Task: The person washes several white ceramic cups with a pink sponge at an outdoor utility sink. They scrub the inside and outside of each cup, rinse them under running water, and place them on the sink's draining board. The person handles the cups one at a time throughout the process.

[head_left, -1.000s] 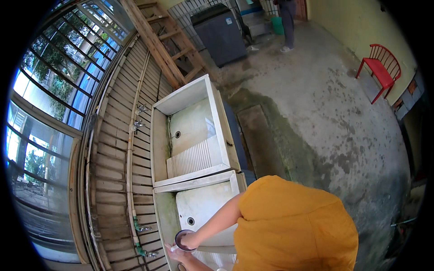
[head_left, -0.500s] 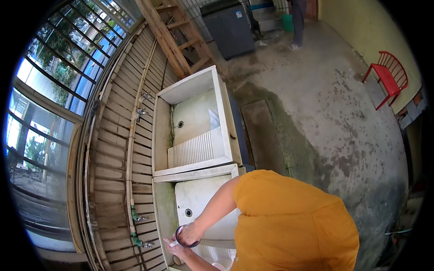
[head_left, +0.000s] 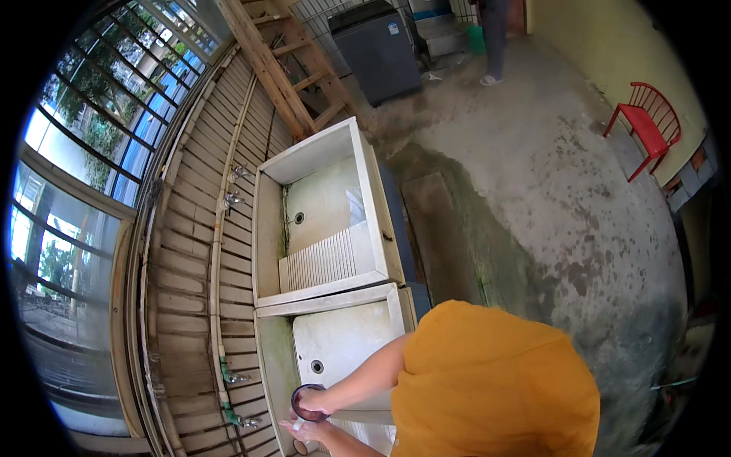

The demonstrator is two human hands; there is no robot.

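Over the near end of the nearer sink (head_left: pixel 352 343), my two hands work on a round, dark-rimmed vessel (head_left: pixel 295 404) with a short pale handle. My left hand (head_left: pixel 311 432) comes from below and grips it at the handle side. Across the rim reaches my right hand (head_left: pixel 314 399), with its fingers down inside the opening. Those fingers are partly hidden, and I cannot make out whether they hold anything. The vessel is tilted, so its opening shows. Close under my left hand lies a small brown round object (head_left: pixel 300 448) in the sink's corner.
A second sink (head_left: pixel 324 190) with a ribbed washboard adjoins the far side. Taps (head_left: pixel 247 421) line the tiled wall at left. Beyond stand a wooden ladder (head_left: pixel 293 68), a grey bin-like appliance (head_left: pixel 377 57) and a person (head_left: pixel 495 38). A red chair (head_left: pixel 646 129) stands at right.
My right hand has shifted slightly, its fingers deeper inside the vessel. The vessel and my left hand stay nearly in place. The whole view has moved a little.
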